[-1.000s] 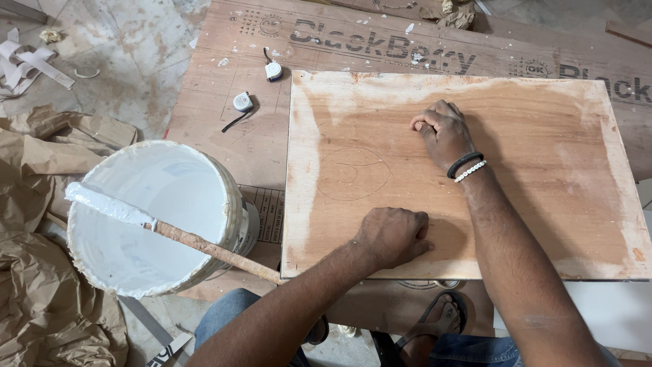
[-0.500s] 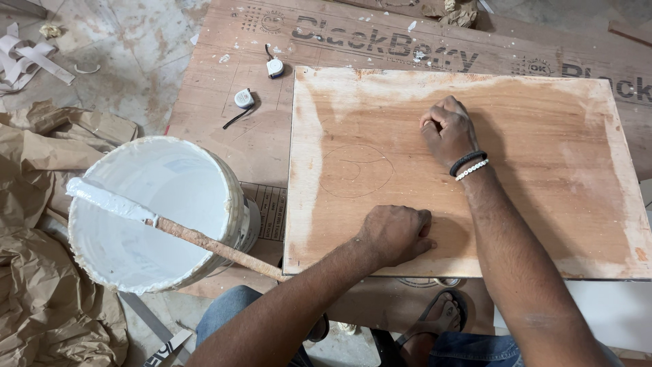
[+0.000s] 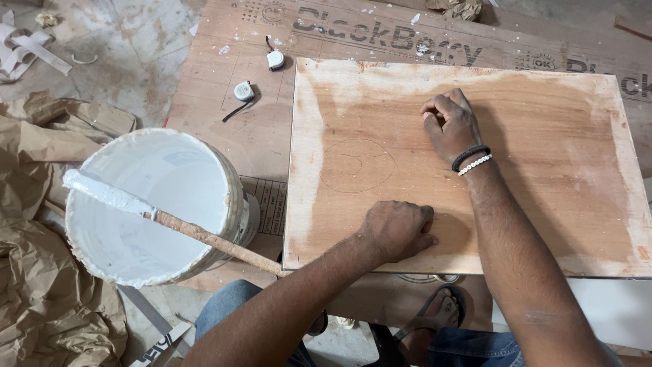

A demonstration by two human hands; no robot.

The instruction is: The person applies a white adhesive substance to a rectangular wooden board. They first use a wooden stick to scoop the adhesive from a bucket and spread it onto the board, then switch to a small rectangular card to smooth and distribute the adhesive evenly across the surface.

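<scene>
Workshop floor | plywood board under both fists, nothing held

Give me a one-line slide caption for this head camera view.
Both hands, left hand and right hand, rest on a plywood board beside a white bucket.

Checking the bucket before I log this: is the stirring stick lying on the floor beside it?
No, the stick rests across the rim of the white bucket, its paint-coated end over the paint inside.
</scene>
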